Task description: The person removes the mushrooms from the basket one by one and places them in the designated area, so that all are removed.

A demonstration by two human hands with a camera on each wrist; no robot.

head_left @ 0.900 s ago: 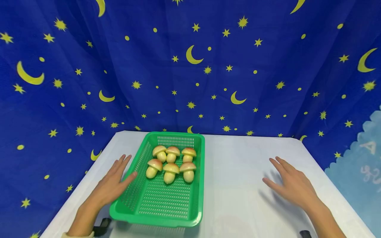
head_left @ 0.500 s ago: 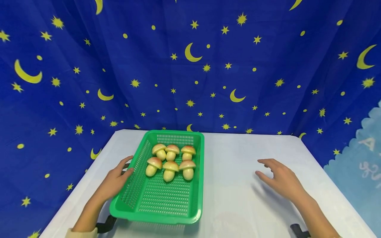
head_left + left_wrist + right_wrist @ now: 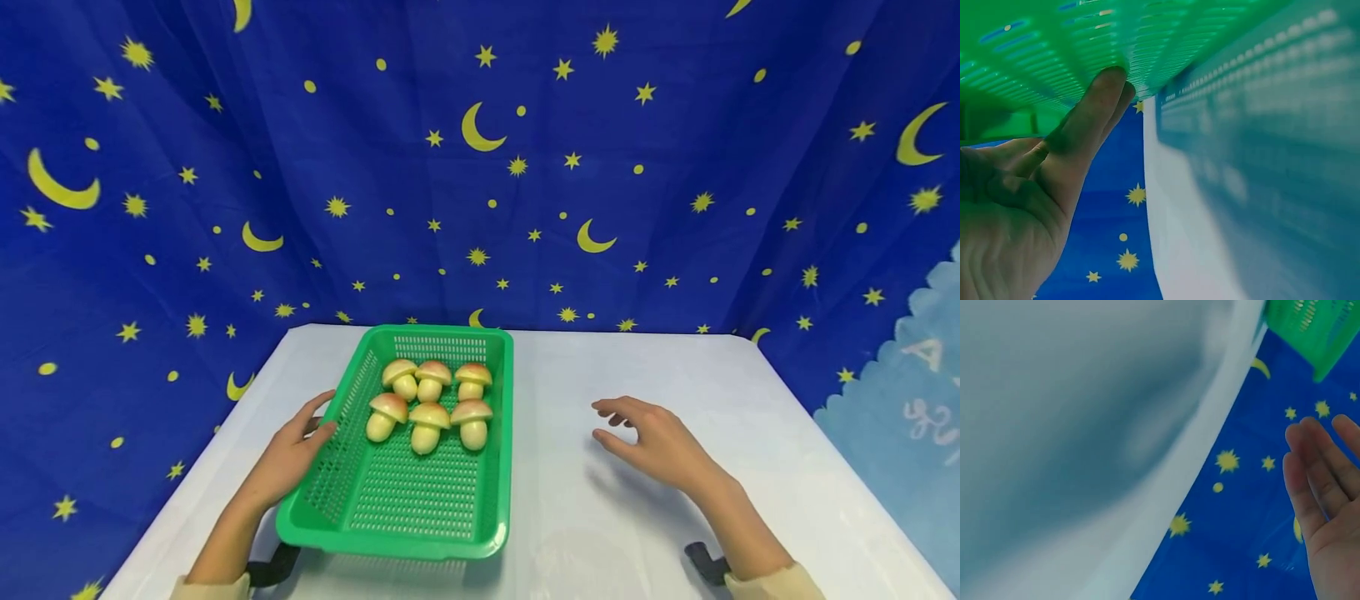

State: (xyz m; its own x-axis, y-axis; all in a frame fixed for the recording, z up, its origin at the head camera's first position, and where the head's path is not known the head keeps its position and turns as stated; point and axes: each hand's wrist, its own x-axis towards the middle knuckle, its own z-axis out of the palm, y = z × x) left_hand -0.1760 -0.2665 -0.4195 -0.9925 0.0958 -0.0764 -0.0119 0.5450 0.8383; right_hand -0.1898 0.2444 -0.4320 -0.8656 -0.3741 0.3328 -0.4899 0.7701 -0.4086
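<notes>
A green plastic basket (image 3: 412, 504) with slotted walls holds several toy mushrooms (image 3: 426, 427) with yellow stems and reddish-yellow caps, set in two rows toward its far half. My left hand (image 3: 288, 458) grips the basket's left side, thumb at the rim. In the left wrist view, its fingers (image 3: 1100, 103) lie against the outer slotted wall. To the basket's right, my right hand (image 3: 660, 442) is held over the table, holding nothing, its fingers slightly bent. The right wrist view shows this hand (image 3: 1332, 494) apart from the basket's corner (image 3: 1319, 347).
The white table (image 3: 585, 367) extends right of the basket. Behind and beside it hangs a blue curtain (image 3: 540, 196) with yellow moons and stars. A light blue panel (image 3: 915, 392) with white lettering is at the right. Black mounts (image 3: 273, 567) sit at the wrists.
My left hand has moved from hovering beside the basket to gripping its left side. My right hand has moved left toward the basket, fingers bending a little. The view has tilted slightly.
</notes>
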